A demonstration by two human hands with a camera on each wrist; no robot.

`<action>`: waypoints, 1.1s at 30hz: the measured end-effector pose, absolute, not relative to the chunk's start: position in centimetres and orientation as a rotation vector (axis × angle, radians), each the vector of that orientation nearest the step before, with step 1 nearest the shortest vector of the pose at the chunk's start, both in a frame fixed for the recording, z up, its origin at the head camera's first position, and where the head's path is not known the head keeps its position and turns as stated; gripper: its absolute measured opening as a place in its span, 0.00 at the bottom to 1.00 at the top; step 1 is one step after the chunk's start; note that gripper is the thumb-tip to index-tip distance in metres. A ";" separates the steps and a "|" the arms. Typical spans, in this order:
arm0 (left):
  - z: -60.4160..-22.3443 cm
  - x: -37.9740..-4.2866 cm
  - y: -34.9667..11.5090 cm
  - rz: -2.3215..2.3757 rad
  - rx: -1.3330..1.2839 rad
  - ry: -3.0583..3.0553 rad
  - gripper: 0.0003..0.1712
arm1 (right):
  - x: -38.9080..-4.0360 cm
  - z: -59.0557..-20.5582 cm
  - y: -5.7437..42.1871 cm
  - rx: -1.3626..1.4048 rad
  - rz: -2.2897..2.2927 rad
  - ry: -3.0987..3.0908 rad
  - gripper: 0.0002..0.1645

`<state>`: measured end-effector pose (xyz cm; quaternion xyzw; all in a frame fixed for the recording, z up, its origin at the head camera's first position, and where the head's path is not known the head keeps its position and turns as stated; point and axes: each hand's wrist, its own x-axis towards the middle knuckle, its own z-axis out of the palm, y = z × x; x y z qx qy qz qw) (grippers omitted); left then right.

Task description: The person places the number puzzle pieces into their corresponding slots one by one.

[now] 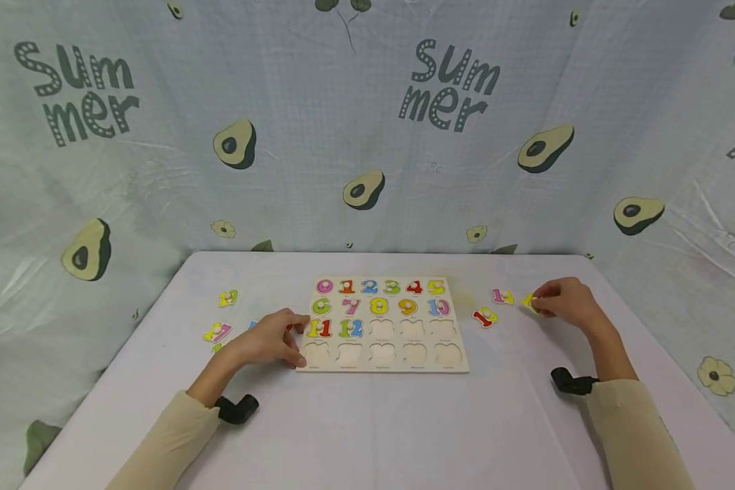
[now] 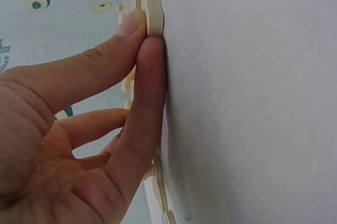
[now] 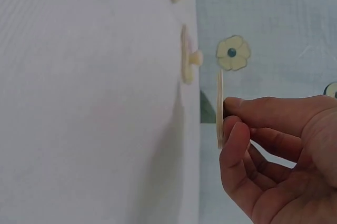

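Observation:
On the table lies a wooden number puzzle board (image 1: pixel 458 362), with colored knobbed numbers 0 to 12 in its upper slots and bare recesses below. My left hand (image 1: pixel 269 338) holds the board at its left edge; in the left wrist view, thumb and a finger pinch the board's corner (image 2: pixel 154 11). Farther right, my right hand (image 1: pixel 566 301) pinches a yellow number piece (image 1: pixel 529 303). The right wrist view shows this thin number piece (image 3: pixel 220 111) edge-on, raised off the table, gripped from its knob side. Its digits are mostly covered by the fingers.
Right of the board lie a pink-and-yellow piece (image 1: pixel 503 297) and a red-and-yellow piece (image 1: pixel 485 317). Left of it are a yellow-green piece (image 1: pixel 228 298), a yellow-pink piece (image 1: pixel 217 332) and others partly behind the left hand. A printed cloth (image 1: pixel 294 204) hangs behind the table.

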<state>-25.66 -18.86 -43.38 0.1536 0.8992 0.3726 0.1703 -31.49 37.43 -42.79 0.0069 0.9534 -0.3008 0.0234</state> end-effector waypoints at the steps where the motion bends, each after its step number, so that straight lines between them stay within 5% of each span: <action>1: -43.4 -25.7 -18.8 1.060 0.437 2.555 0.50 | -31.5 -42.5 37.2 0.004 -0.925 2.954 0.21; 33: -43.8 -25.8 -18.8 1.037 0.465 2.583 0.50 | -28.8 -37.8 28.8 -0.357 -0.877 3.023 0.10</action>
